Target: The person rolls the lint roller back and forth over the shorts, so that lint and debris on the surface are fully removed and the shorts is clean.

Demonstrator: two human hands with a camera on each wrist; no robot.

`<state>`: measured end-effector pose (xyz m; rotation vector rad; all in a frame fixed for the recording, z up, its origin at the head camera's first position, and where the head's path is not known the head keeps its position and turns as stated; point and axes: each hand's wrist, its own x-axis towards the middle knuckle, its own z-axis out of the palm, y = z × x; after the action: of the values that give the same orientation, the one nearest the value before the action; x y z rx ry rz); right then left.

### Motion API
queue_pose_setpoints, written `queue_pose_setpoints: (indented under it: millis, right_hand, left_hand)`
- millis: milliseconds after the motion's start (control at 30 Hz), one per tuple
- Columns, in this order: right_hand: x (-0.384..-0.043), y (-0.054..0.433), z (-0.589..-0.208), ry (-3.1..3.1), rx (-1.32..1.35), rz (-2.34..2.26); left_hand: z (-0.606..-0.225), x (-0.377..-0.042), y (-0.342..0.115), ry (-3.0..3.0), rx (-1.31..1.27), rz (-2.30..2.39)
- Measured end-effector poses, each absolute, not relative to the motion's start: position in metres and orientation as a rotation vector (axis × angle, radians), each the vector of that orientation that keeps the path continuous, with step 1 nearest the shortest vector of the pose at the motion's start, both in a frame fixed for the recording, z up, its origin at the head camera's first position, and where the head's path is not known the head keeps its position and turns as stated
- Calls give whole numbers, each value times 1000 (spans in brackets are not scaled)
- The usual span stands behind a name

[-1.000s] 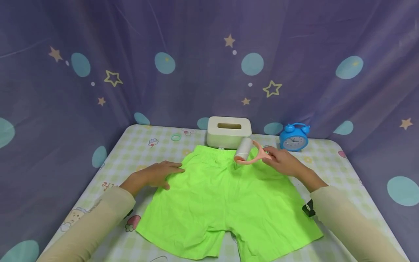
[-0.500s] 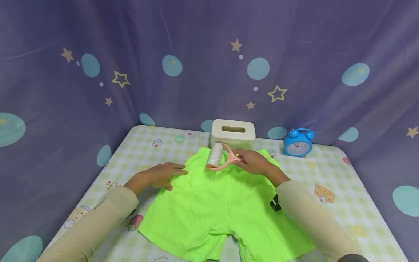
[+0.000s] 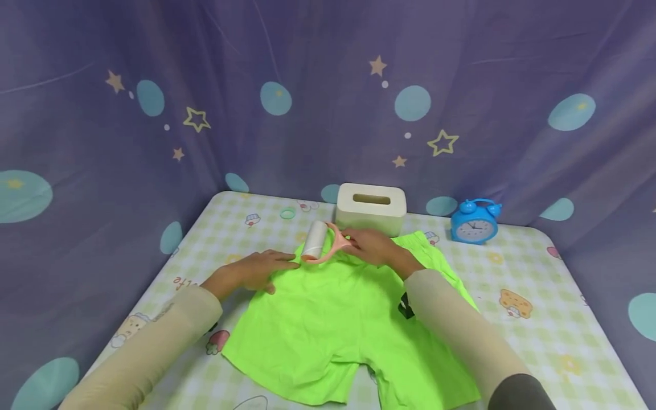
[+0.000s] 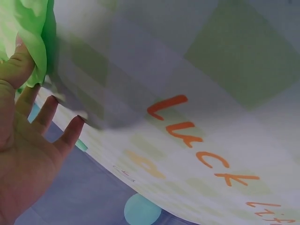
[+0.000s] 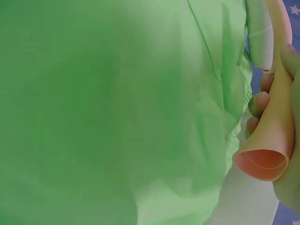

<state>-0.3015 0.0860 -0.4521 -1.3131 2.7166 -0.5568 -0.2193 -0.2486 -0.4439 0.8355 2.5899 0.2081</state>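
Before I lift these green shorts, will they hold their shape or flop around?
The green shorts would likely flop: they lie in soft creases and folds. They may well feel light for their spread, since they look thin. The waistband might stretch or bunch when pulled, being puckered like elastic.

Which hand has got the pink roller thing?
The right hand: it grips the lint roller. The left hand has no roller; it just touches the side of the green shorts.
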Motion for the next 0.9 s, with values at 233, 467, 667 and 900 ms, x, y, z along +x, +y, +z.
queue_pose_setpoints:
  millis: [233,467,667,900]
  right_hand:
    - [-303,79,-461,2746,-1292,-475]
    - [-300,75,-452,2717,-1224,-445]
    - [-300,72,-445,2679,-1199,-426]
    - [-304,82,-439,2631,-1191,-442]
  left_hand:
    - [-447,-221,-249,2593,848,217]
    - [-449,-222,-252,2597,816,204]
    - [-449,-222,-255,2592,830,220]
    - [-448,-221,-254,2580,818,201]
